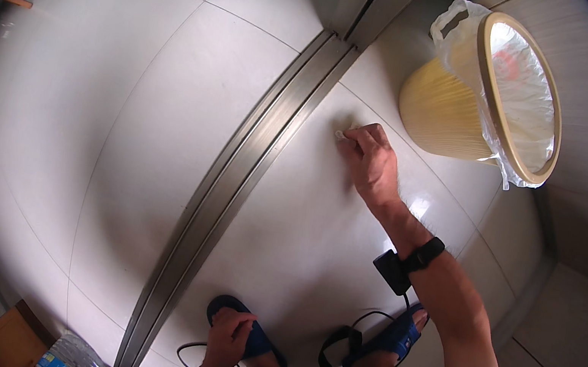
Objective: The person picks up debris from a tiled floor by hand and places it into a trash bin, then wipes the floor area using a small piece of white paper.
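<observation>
My right hand (372, 161) reaches down to the pale floor tiles (291, 200), its fingers closed around a small crumpled whitish piece (343, 132), perhaps tissue, touching or just above the tile. A black strap with a small dark box (393, 271) is on the right forearm. My left hand (231, 335) hangs low over a blue slipper (258, 345), fingers loosely curled and nothing seen in them. To the right of the right hand stands a yellow ribbed waste bin (438, 108), lined with a translucent plastic bag (522, 93).
A metal sliding-door track (250, 165) crosses the floor left of both hands, meeting a metal frame (357, 3) at the top. Another blue slipper (391, 337) and a black cable (371, 313) lie near the body. Plastic-wrapped goods (76, 356) and a brown box (12, 340) are bottom left.
</observation>
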